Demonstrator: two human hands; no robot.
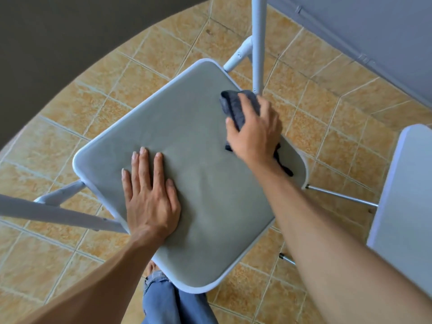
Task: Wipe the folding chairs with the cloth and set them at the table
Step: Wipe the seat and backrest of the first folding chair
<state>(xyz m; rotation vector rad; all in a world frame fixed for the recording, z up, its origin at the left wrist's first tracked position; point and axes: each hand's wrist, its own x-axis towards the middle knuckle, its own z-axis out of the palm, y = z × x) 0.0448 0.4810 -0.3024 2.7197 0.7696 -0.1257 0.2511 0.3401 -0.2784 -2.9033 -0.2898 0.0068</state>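
From the camera on your head, you look down on a white metal folding chair (198,160) with a soft grey seat. The chair stands open on the orange tiled floor (327,108), right in front of your blue jeans (168,302). Your left hand (152,199) lies flat on the near left part of the seat, fingers straight and a little apart, holding nothing. Your right hand (257,134) is near the far right corner of the seat. Its fingers and thumb curl around a dark grey cloth (236,106) and press it on the seat. Some cloth sticks out past your fingertips, and some trails out by your wrist. A white frame tube (258,43) goes up just behind the cloth. A flat white board (404,206) shows at the right edge, well apart from your hands; you cannot tell what it belongs to.
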